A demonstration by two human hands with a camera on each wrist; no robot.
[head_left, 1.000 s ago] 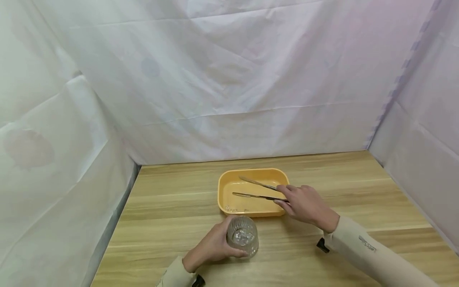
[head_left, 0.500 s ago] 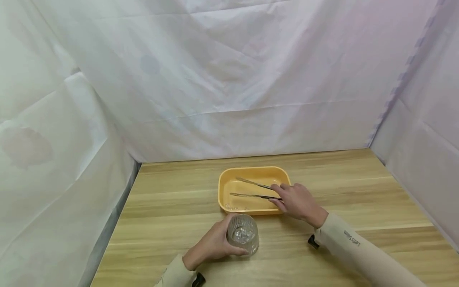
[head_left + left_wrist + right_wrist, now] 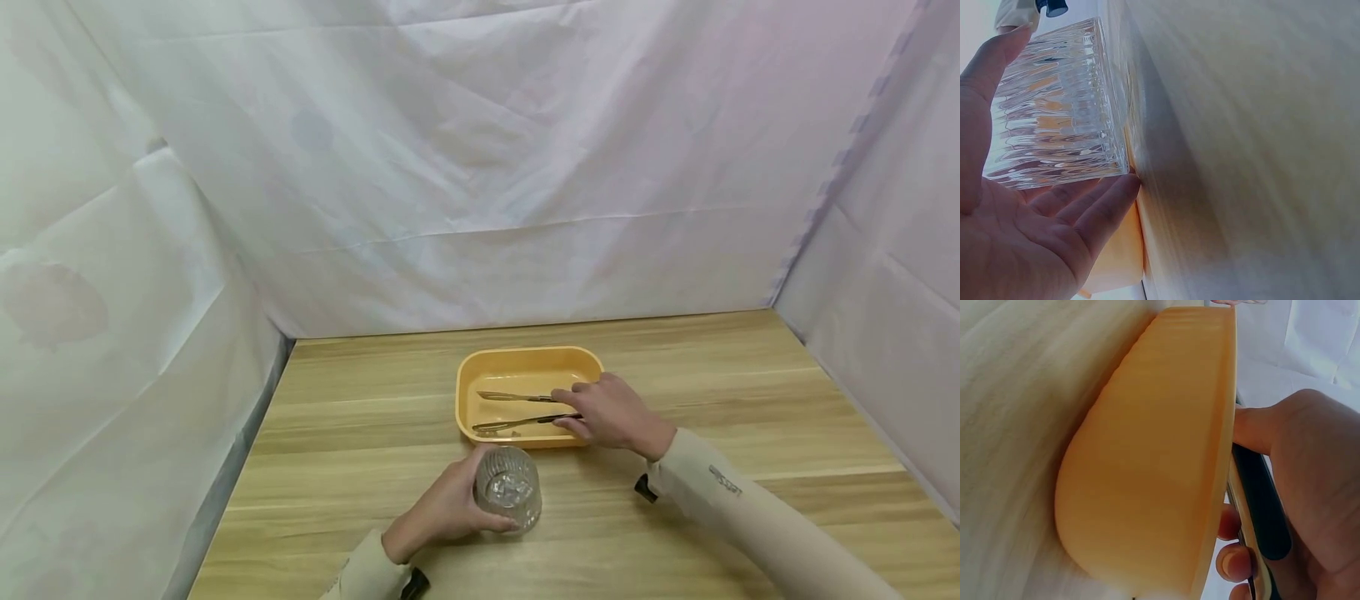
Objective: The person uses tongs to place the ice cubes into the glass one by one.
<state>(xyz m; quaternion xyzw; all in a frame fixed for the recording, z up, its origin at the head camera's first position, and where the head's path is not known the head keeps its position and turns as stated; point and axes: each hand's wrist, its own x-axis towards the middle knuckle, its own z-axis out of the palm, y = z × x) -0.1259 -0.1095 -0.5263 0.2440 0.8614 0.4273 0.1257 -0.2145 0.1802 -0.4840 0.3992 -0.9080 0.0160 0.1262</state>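
My left hand (image 3: pixel 448 507) grips a ribbed clear glass (image 3: pixel 512 492) on the wooden table, thumb on the near side and fingers round the far side. Clear pieces show inside the glass. In the left wrist view the same glass (image 3: pixel 1060 112) sits between thumb and fingers. My right hand (image 3: pixel 611 410) holds metal tongs (image 3: pixel 501 397) with dark grips, fingers on one arm and thumb on the other. The tongs' arms are spread apart over a yellow-orange basin (image 3: pixel 540 363). Their tips are near small clear pieces (image 3: pixel 515 433) at its front left, partly hidden by the lower arm.
The basin stands just behind the glass on the wood-grain table (image 3: pixel 345 467). White cloth (image 3: pixel 480 167) hangs behind the table and along both sides. In the right wrist view the basin's outer wall (image 3: pixel 1141 456) covers much of the picture.
My right hand has moved left and slightly away from me. The tongs' tips have shifted toward the basin's front left, down to the clear pieces. My left hand and the glass have stayed put.
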